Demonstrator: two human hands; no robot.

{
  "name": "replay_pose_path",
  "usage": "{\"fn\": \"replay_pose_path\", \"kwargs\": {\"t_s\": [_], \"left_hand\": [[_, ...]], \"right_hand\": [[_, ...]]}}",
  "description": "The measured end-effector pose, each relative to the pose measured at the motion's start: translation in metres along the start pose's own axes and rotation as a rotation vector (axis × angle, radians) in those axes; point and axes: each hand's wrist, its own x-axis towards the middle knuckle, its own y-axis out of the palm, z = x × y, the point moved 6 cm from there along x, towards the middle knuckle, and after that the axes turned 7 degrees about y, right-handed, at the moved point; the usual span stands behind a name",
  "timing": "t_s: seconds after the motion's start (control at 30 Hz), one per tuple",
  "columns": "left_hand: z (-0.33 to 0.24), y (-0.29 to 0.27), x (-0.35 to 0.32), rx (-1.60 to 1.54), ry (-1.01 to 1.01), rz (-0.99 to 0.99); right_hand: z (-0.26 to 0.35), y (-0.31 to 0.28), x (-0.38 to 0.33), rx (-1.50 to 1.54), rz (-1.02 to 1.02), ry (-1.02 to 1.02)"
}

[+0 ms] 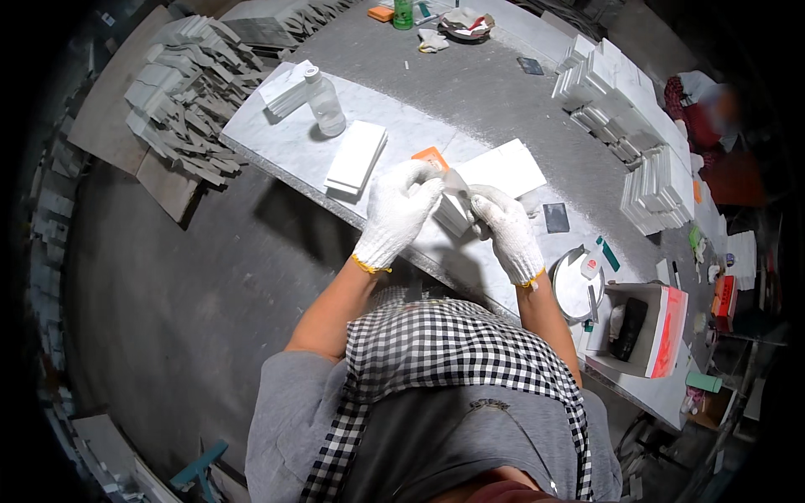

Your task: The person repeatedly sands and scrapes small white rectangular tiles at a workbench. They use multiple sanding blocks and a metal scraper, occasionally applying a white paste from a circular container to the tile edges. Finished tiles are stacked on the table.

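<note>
- White cotton gloves cover both hands at a grey stone workbench; the left hand (401, 208) and right hand (506, 225) meet over a small pale strip (455, 179), thin and translucent, pinched between the fingertips of both.
- Left hand is closed on one end of the strip, right hand closed on the other; what the strip is made of cannot be told, though it looks light, limp and easy to crease, best held by its ends as here.
- Just beneath the hands sits a short stack of white tiles (454, 215), and a wider white slab (505, 168) lies touching it on the far side; such pieces judge as stiff, heavy for their size, chip-prone at the corners, safest gripped by the long edges.
- Just beyond the left hand, an orange block (430, 156) peeks out.
- Further left rest another white tile stack (356, 157) and a clear plastic bottle (324, 102), upright.
- To the right lie a dark square pad (555, 217), a round metal dish (573, 283) and an open cardboard box (641, 329).
- Along the far right edge of the workbench (470, 84) stand rows of stacked white tiles (625, 101); grey offcuts (189, 92) pile up off the left end.
</note>
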Motion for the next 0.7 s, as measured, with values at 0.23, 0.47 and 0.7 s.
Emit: {"fn": "replay_pose_path", "kwargs": {"t_s": [0.23, 0.47, 0.7], "left_hand": [[0.092, -0.089, -0.037, -0.06, -0.185, -0.192], [0.267, -0.222, -0.127, 0.794, -0.787, -0.268], [0.325, -0.277, -0.199, 0.605, -0.881, -0.357]], "right_hand": [[-0.007, -0.007, -0.003, 0.006, -0.053, 0.08], [-0.03, -0.004, -0.012, -0.035, 0.007, 0.112], [-0.046, -0.003, -0.007, -0.096, 0.018, 0.122]]}}
